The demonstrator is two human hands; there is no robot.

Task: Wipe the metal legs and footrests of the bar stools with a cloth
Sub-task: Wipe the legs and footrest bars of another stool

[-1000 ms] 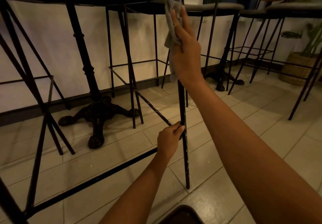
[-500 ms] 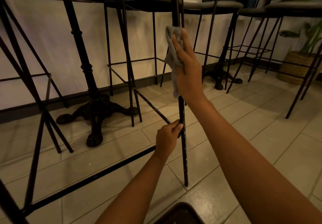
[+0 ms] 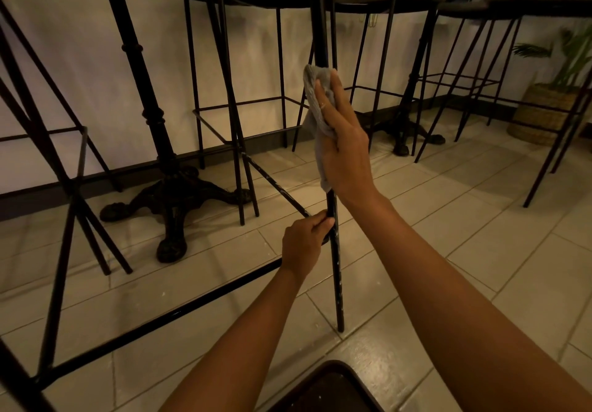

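Observation:
A thin black metal stool leg (image 3: pixel 337 283) runs from the top centre down to the tiled floor. My right hand (image 3: pixel 344 149) holds a grey cloth (image 3: pixel 315 91) wrapped around the leg at mid height, fingers pointing up. My left hand (image 3: pixel 304 240) grips the same leg lower down, at the corner where the footrest bars (image 3: pixel 205 299) meet it. The part of the leg under the cloth is hidden.
An ornate black table base (image 3: pixel 173 200) stands left of centre. More black bar stools (image 3: pixel 237 117) line the white wall, with others at the right (image 3: pixel 464 91). A wicker planter (image 3: pixel 541 114) sits far right. A dark tray-like edge (image 3: pixel 333 389) shows at the bottom.
My right hand has slid the cloth down the leg, from near the seat to mid height. My left hand has kept its grip at the footrest corner.

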